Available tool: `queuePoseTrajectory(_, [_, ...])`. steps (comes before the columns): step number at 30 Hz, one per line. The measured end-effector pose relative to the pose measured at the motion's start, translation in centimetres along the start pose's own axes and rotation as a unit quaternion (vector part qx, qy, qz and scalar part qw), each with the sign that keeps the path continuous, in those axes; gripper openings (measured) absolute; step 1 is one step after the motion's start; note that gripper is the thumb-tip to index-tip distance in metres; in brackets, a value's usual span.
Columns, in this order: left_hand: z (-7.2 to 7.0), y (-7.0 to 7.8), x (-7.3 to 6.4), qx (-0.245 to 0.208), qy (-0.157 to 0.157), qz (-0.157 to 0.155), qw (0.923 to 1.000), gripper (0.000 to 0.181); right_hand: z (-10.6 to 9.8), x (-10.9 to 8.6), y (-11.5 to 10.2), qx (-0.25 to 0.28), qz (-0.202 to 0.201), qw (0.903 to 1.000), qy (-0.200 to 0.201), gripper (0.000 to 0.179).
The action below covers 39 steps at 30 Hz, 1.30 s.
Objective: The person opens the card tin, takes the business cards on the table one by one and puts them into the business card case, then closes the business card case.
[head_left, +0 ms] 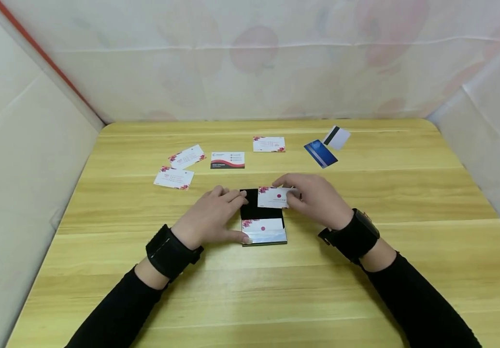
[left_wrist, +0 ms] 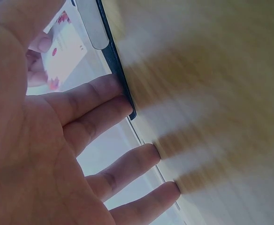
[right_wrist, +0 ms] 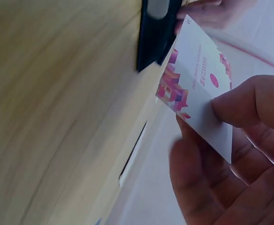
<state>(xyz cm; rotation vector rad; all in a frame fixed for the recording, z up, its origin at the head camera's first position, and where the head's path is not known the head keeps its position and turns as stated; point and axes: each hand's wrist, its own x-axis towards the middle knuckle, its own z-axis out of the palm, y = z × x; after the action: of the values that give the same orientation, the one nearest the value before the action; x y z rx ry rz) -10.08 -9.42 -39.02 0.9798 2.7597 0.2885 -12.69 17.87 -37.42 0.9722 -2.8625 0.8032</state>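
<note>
A black card holder [head_left: 250, 212] lies unfolded on the table, a floral business card [head_left: 271, 224] in its lower pocket. My left hand [head_left: 212, 216] touches its left side, thumb on the lower half and fingers extended along the upper flap. In the left wrist view, two fingertips [left_wrist: 123, 104] meet the holder's dark edge while others touch the table. My right hand [head_left: 319, 199] pinches another floral business card [head_left: 271, 197] between thumb and fingers. This card is above the holder's upper flap in the head view. The right wrist view shows its printed face with a pink dot.
Two floral cards [head_left: 174, 178] lie at the left, with a red-and-black business card [head_left: 227, 160] beside them. Farther back is another floral card [head_left: 269, 144]. A blue card [head_left: 321, 153] and a white magnetic-stripe card [head_left: 337, 137] lie at the right. Pale fabric walls [head_left: 250, 72] surround the table.
</note>
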Motion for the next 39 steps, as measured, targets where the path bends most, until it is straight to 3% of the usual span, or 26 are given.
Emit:
queuePoseTrajectory(7, [0.0,-0.1,-0.2,0.000,0.002,0.003,1.0000,0.097,0.8,-0.1,-1.4,0.032,-0.049,0.9975,-0.040,0.031])
queuePoseTrajectory(12, [0.0,-0.2,-0.2,0.005,0.005,-0.002,1.0000,0.096,1.2,0.1,-1.9,0.035,-0.072,0.9960,-0.040,0.028])
queuePoseTrajectory(20, [0.1,-0.1,-0.2,-0.006,0.007,0.004,0.9999,0.092,1.9,-0.2,-2.1,0.021,-0.070,0.9963,-0.046,0.026])
queuePoseTrajectory(27, [-0.1,-0.1,-0.2,-0.001,0.007,0.001,1.0000,0.094,2.0,-0.2,-2.2,-0.008,-0.068,0.9975,-0.017,0.018])
queuePoseTrajectory(39, [-0.1,-0.1,-0.1,-0.003,0.003,0.002,1.0000,0.092,2.3,-0.3,-2.4,-0.043,-0.026,0.9929,-0.108,0.016])
